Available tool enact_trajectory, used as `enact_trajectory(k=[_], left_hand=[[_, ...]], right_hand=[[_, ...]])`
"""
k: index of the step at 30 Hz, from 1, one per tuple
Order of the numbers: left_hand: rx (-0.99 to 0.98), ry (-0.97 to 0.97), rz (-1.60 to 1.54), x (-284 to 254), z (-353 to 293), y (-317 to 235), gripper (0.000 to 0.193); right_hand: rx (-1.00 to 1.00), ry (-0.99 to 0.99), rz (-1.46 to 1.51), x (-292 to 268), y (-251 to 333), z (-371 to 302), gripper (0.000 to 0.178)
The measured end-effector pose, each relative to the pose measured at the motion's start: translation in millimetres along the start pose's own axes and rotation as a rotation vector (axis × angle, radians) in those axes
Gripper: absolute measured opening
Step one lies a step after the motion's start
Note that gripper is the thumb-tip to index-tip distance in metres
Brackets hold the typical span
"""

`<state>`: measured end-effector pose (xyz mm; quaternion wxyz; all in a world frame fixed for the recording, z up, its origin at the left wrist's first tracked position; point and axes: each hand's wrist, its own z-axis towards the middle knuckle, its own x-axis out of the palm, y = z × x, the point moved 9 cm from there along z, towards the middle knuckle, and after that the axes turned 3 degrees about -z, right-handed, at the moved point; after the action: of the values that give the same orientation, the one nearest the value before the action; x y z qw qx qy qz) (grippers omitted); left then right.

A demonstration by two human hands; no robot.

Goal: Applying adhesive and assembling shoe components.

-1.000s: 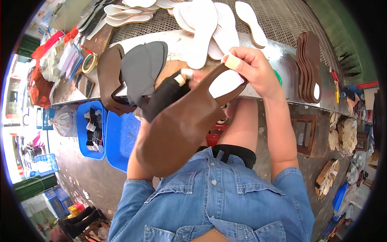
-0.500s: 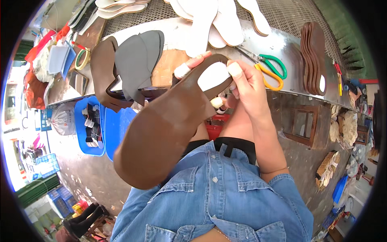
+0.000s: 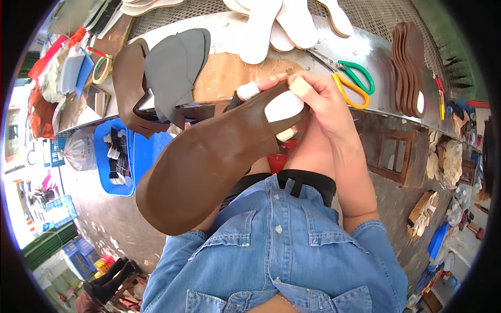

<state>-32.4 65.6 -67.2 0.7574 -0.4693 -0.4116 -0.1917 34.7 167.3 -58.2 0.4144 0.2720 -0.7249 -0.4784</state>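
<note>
The brown leather sole piece (image 3: 209, 161) is held up in front of the person's chest, tilted so its broad rounded end hangs low toward the person's left and its narrow end rises to the hands. The right hand (image 3: 323, 104) has its grip clamped on that narrow upper end, taped thumb and fingertips pinching the edge beside a pale oval patch (image 3: 284, 107) on the leather. The left hand (image 3: 250, 91) is mostly hidden behind the piece; only a taped fingertip shows over its top edge, touching it, so I cannot tell how that grip is set.

Just beyond the hands lies the metal table (image 3: 365, 47). On it, near the right hand, rest scissors with yellow and green handles (image 3: 349, 78). Farther along stands a stack of dark brown soles (image 3: 409, 68), and at the far edge lie white insoles (image 3: 271, 26). To the left, grey and brown cut leather pieces (image 3: 167, 68) drape over the table's edge, above a blue bin (image 3: 117, 156) on the floor.
</note>
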Motion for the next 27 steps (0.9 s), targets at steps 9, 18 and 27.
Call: enact_trajectory(k=[9,18,27], left_hand=[[-0.212,-0.13,-0.242,-5.1,-5.8,-10.1,0.079],[-0.151,-0.439,-0.018,18.1,-9.1,-8.3,0.07],[-0.035,0.04,0.582,13.8,-3.1,-32.9,0.073]], right_hand=[[-0.007,-0.002,-0.192,-29.3,9.6,-6.4,0.038],[-0.072,0.036,-0.341,-8.3,20.2,-28.4,0.023],[-0.334,-0.458,-1.185,-93.7,58.8,-33.7,0.022]])
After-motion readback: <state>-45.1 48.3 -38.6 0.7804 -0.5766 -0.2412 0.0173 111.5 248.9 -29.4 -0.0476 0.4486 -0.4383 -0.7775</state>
